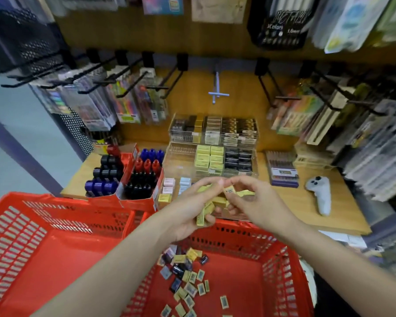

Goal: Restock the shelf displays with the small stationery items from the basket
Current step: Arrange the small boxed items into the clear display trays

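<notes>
Sorting step: left hand cups a stack of small yellow boxes above the red basket; right hand pinches one box; next, presumably, seating it in the clear acrylic display.

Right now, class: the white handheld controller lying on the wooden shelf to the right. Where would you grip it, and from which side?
Grip the white controller round its narrow handle, which points toward the shelf's front edge. Come from above and the front: it lies flat, with nothing close beside the handle, while its wider buttoned head faces the back.
</notes>
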